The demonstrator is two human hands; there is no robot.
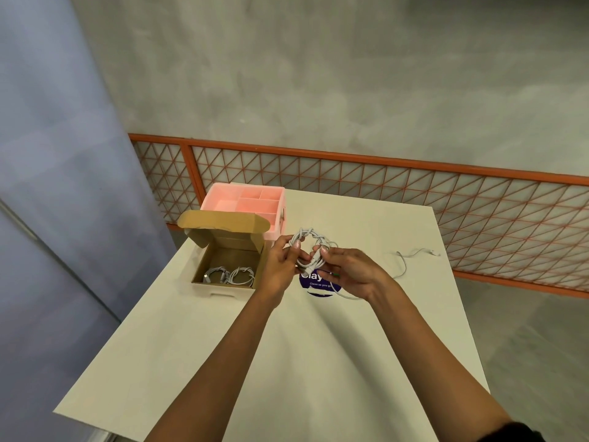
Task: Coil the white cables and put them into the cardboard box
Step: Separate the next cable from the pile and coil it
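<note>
Cable (310,232) I held was white, so were the coils (242,272) in the brown cardboard box (220,290). Organiser (223,186) was pink, table (318,362) cream, sticker (314,280) purple with white lettering, railing (350,159) orange with triangle lattice, wall (318,74) grey.

We see the worktop (287,362) as a smooth, matt, off-white board. The cardboard box (223,290) is plain matt card, brown and papery inside and paler on its outer face, and the pink tray (210,199) is smooth moulded plastic with a soft sheen. The white cable (310,234) and the coiled cables (229,274) look sheathed in smooth, faintly glossy plastic, while the railing (382,161) is orange-painted metal mesh and the wall (318,74) is rough, matt grey plaster.
</note>
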